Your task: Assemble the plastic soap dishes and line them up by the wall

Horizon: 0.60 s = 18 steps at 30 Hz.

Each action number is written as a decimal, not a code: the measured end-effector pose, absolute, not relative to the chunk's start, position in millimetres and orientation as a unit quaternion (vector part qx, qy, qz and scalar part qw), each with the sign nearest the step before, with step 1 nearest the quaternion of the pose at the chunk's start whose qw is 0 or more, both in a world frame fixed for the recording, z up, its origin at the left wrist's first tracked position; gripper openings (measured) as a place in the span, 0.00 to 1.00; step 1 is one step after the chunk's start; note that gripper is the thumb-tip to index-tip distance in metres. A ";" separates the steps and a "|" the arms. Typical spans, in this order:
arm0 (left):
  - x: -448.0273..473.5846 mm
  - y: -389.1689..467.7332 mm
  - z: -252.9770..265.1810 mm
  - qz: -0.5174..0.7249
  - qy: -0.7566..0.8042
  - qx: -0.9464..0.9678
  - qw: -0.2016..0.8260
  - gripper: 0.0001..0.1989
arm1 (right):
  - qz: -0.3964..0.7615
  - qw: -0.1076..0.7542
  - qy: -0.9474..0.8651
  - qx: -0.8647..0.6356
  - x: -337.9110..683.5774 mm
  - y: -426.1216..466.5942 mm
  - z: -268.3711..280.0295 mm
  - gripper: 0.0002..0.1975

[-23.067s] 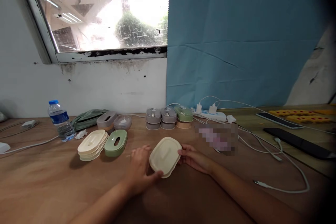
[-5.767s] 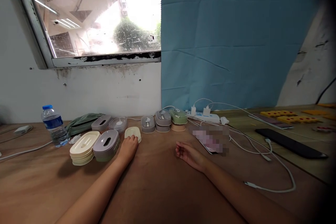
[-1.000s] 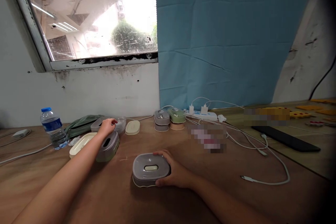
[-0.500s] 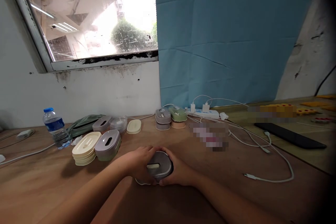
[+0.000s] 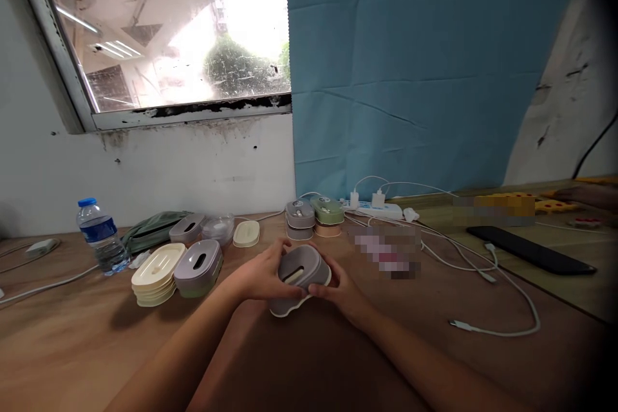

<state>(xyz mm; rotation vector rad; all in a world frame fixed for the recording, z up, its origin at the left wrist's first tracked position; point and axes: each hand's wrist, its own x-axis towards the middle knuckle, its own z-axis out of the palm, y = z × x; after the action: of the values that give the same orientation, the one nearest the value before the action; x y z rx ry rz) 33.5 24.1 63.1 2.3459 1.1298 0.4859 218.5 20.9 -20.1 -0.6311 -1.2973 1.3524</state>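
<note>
Both hands hold a grey-mauve slotted plastic box (image 5: 303, 265), tilted, with a cream rim showing along its lower edge. My left hand (image 5: 264, 277) grips its left side, thumb along the front. On the right side my right hand (image 5: 338, 290) is closed round it, with the thumb on the near face. To the left stand a stack of cream lids (image 5: 157, 270) and another slotted box (image 5: 199, 267) with a mauve top and greenish base. A single cream lid (image 5: 246, 234) lies behind the hands. Fingers on the far side of the held box are partly hidden.
Small stacked boxes (image 5: 299, 217) stand near the wall beside a power strip (image 5: 381, 208). White cables (image 5: 502, 333) and a black phone (image 5: 531, 250) lie right. A water bottle (image 5: 102, 238) and green pouch (image 5: 152, 232) are left. Another person's hand (image 5: 586, 194) is far right.
The slotted box has risen and tilted in both hands, moving slightly right and away from me. Another person's hand has appeared at the far right edge.
</note>
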 end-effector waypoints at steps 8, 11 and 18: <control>39.3 34.9 43.3 0.260 0.434 0.772 0.385 0.25 | 0.632 0.574 -0.454 -0.255 226.0 25.6 -20.8 0.26; 35.4 41.2 45.3 0.287 0.449 0.728 0.431 0.25 | 0.640 0.576 -0.425 -0.280 225.2 24.3 -19.3 0.27; 15.4 41.8 72.4 0.259 0.595 0.712 0.269 0.35 | 0.641 0.569 -0.416 -0.302 224.8 22.5 -16.3 0.26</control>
<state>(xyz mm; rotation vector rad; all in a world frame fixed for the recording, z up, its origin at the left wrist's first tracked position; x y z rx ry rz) 15.4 41.8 72.4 1.9182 1.6040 0.6987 224.8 22.5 -16.3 -0.7102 -0.9762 1.5061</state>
